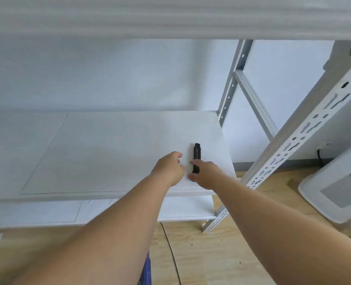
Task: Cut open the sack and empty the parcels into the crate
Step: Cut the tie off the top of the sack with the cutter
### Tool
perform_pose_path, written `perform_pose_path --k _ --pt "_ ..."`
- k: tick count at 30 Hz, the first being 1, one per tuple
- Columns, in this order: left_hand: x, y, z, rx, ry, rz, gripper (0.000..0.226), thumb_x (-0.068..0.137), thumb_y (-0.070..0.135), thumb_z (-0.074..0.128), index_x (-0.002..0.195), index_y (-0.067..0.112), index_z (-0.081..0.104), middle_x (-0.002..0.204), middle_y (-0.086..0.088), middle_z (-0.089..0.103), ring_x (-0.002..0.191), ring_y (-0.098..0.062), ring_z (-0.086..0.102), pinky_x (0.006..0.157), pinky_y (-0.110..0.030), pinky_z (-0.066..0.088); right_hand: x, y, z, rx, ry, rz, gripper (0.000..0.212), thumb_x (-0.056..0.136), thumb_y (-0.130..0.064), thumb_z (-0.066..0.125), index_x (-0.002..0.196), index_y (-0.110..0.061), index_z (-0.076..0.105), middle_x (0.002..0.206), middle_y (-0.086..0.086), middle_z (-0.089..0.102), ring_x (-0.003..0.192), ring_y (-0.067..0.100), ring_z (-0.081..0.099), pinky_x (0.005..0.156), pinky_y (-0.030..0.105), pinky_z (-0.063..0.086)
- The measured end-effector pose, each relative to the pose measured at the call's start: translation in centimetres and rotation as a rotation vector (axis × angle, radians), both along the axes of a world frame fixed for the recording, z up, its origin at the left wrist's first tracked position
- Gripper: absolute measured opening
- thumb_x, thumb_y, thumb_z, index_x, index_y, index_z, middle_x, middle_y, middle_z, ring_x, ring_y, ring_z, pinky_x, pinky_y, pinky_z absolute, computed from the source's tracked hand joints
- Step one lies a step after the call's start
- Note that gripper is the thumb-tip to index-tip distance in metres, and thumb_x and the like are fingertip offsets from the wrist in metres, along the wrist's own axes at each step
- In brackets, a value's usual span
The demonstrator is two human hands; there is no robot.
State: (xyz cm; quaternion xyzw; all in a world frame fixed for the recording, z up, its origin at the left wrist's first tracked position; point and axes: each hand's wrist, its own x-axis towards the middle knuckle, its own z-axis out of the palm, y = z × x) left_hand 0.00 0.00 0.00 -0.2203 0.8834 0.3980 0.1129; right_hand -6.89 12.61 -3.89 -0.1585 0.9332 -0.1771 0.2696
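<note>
Reaching onto white laminate shelf board [100, 153], we found slim black utility knife [197, 157] lying flat near right edge, within arm's reach. Right hand [206, 174] closed thumb and fingers round knife's near end. Left hand [169, 168] hung beside knife, fingers loosely curled, holding nothing. Sack, parcels, crate: not in view.

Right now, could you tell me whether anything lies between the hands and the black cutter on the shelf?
Nothing visible does: the right hand already touches the black cutter on the white shelf, and the left hand is just beside it.
</note>
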Motion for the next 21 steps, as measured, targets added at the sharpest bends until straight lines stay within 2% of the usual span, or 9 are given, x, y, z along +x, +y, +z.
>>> perform_pose_path --k 4,7,10,12,14,16,18,21 --pt "-0.6 0.0 -1.9 0.099 -0.024 0.086 0.045 0.098 0.02 0.046 0.143 0.022 0.041 0.138 0.002 0.052 0.12 -0.02 0.052 0.093 -0.029 0.045 -0.5 -0.3 -2.3 0.108 -0.023 0.035 0.06 0.095 -0.043 0.049 0.15 -0.038 0.026 0.145 0.01 0.034 0.132 0.032 0.035 0.104 0.041 0.04" --pt "-0.8 -0.2 -2.7 0.128 -0.036 0.125 0.043 0.098 0.02 0.043 0.141 0.021 0.045 0.14 -0.001 0.05 0.121 -0.021 0.052 0.088 -0.024 0.042 -0.5 -0.5 -3.5 0.198 0.037 0.1 0.053 0.095 -0.043 0.049 0.145 -0.035 0.035 0.142 0.007 0.034 0.13 0.029 0.03 0.099 0.04 0.04" --pt "-0.9 -0.5 -2.9 0.13 -0.046 0.151 0.043 0.098 0.021 0.044 0.14 0.022 0.047 0.14 -0.001 0.05 0.117 -0.021 0.053 0.088 -0.023 0.042 -0.3 -0.6 -3.6 0.169 0.121 0.024 0.033 0.096 -0.036 0.053 0.128 -0.027 0.052 0.126 0.006 0.04 0.118 0.026 0.042 0.08 0.033 0.042" --pt "-1.0 -0.5 -2.9 0.155 -0.061 0.152 0.042 0.097 0.022 0.046 0.14 0.022 0.048 0.136 0.0 0.052 0.111 -0.019 0.055 0.088 -0.023 0.043 -0.1 -0.6 -3.4 0.141 0.156 -0.048 0.021 0.097 -0.026 0.054 0.117 -0.024 0.056 0.12 0.007 0.042 0.106 0.027 0.049 0.074 0.032 0.041" --pt "-1.0 -0.5 -2.9 0.163 -0.07 0.143 0.042 0.098 0.022 0.047 0.14 0.022 0.047 0.135 0.001 0.052 0.114 -0.019 0.054 0.088 -0.024 0.043 0.2 -0.6 -3.3 0.11 0.185 -0.103 0.02 0.094 -0.013 0.05 0.11 -0.024 0.056 0.116 0.007 0.044 0.094 0.028 0.05 0.071 0.032 0.042" --pt "-0.9 -0.6 -2.9 0.16 -0.062 0.156 0.042 0.098 0.023 0.046 0.14 0.022 0.047 0.138 -0.001 0.051 0.118 -0.022 0.053 0.091 -0.026 0.044 0.4 -0.7 -3.1 -0.035 0.148 -0.189 0.02 0.091 -0.011 0.047 0.103 -0.025 0.055 0.11 0.006 0.046 0.082 0.028 0.053 0.069 0.032 0.047" --pt "-0.7 -0.8 -2.8 0.183 -0.031 0.205 0.042 0.098 0.024 0.046 0.14 0.021 0.047 0.139 -0.002 0.052 0.12 -0.023 0.053 0.096 -0.028 0.045 0.8 -1.2 -2.6 -0.282 0.057 -0.273 0.011 0.09 -0.014 0.054 0.097 -0.022 0.052 0.104 0.005 0.051 0.076 0.027 0.058 0.072 0.038 0.055" --pt "0.3 -1.3 -2.4 0.391 0.052 0.359 0.04 0.098 0.031 0.048 0.136 0.02 0.051 0.132 -0.002 0.058 0.117 -0.02 0.058 0.102 -0.039 0.046 2.6 -2.2 -1.5 -0.584 -0.143 -0.356 0.027 0.085 -0.014 0.068 0.1 -0.016 0.045 0.098 -0.002 0.056 0.074 0.024 0.062 0.078 0.047 0.058"
